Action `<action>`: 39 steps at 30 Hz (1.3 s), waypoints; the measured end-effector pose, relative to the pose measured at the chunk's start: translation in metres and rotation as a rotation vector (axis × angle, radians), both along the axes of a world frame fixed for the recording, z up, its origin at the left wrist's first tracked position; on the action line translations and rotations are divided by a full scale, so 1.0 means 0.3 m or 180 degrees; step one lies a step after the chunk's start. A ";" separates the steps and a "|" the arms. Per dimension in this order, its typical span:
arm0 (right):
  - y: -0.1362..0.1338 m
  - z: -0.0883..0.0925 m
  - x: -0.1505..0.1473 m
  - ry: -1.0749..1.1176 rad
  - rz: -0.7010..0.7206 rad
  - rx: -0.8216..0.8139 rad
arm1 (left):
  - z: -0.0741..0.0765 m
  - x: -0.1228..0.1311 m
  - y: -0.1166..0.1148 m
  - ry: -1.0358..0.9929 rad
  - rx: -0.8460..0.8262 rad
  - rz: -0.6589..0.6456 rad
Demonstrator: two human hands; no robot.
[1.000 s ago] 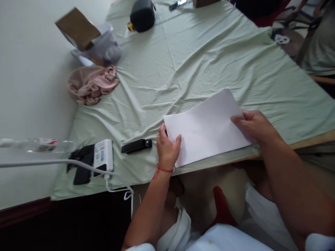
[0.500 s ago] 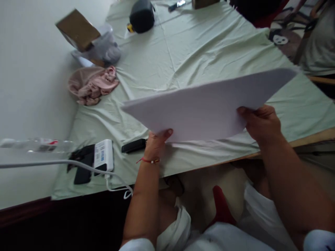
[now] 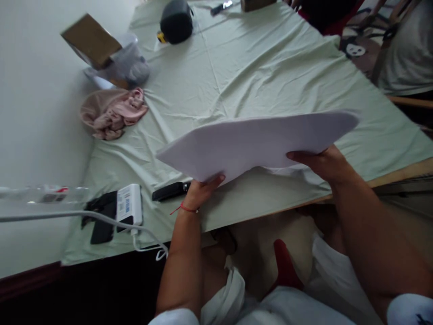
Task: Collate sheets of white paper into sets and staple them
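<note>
1. The white paper (image 3: 257, 140) is in the air above the near part of the surface (image 3: 270, 67), held between both hands and tilted nearly flat. Its far right corner is blurred.
2. The left hand (image 3: 202, 188) is clamped on the near left edge, with the fingertips curled up against the underside. The right hand (image 3: 321, 163) is closed on the near right edge. Whether this is one sheet or a thin stack, I cannot tell.
3. Handling, as a judgement: the paper looks light and limp, and it bows between the two grips. It would crease easily under a hard pinch, and smooth paper can slide through a loose one. Two holds on opposite ends of the near edge, as here, suit it best (a single corner grip would let it droop).
4. A pale green cloth (image 3: 216, 113) covers the surface and lies wrinkled, so it is soft rather than slick.
5. The bare wooden edge (image 3: 402, 174) of the surface shows near right, just beyond the right hand.
6. A black stapler (image 3: 169, 191) lies just left of the left hand. Further left are a white charger (image 3: 128, 205) and its cable (image 3: 84, 214).
7. The middle and right of the cloth offer open room. A pink cloth (image 3: 111, 113), a cardboard box (image 3: 91, 40) and a black pouch (image 3: 176, 20) sit well apart, far left.
</note>
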State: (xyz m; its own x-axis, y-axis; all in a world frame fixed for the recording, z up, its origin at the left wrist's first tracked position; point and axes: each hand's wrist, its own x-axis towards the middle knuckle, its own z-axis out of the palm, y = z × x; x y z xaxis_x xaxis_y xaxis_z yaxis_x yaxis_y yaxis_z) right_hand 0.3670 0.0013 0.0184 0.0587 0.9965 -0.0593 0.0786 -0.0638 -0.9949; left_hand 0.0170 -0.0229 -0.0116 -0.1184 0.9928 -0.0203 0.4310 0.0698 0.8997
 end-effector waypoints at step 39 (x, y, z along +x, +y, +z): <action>0.032 0.077 -0.029 0.0732 -0.0406 -0.1095 | 0.121 0.003 -0.067 -0.1579 -0.1443 -0.1214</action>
State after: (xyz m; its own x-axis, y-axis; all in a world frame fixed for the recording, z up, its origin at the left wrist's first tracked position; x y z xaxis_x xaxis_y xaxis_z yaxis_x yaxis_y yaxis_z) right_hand 0.3583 0.0108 0.0413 0.1264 0.9021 -0.4126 -0.1726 -0.3896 -0.9047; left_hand 0.0179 -0.0431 0.0246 0.3594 0.8451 -0.3959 0.0531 0.4050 0.9128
